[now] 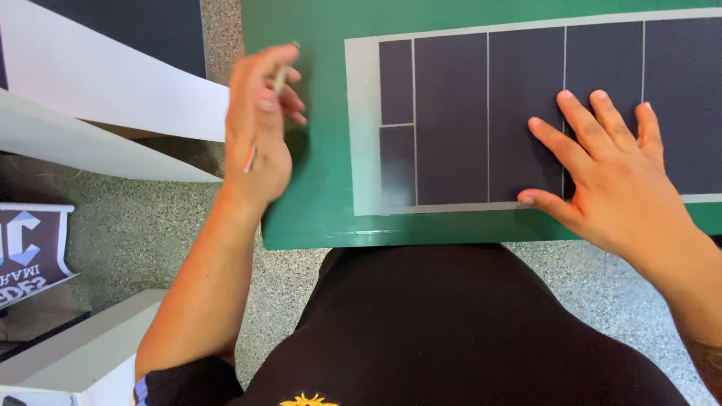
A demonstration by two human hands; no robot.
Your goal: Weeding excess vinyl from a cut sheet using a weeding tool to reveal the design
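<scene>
A grey sheet (365, 135) carrying several dark rectangular panels (451, 120) lies flat on a green table (316, 203). My right hand (609, 173) rests palm down on the sheet's near edge, fingers spread across two of the panels. My left hand (259, 124) hovers over the table's left edge and pinches a thin, pen-like tool (280, 75) between thumb and fingers; its lower tip shows below the palm.
Curled white and dark sheets (98, 90) lie on the speckled floor at the left. A dark printed sheet (30, 252) and a white box (83, 353) sit at the lower left. My dark shirt fills the bottom middle.
</scene>
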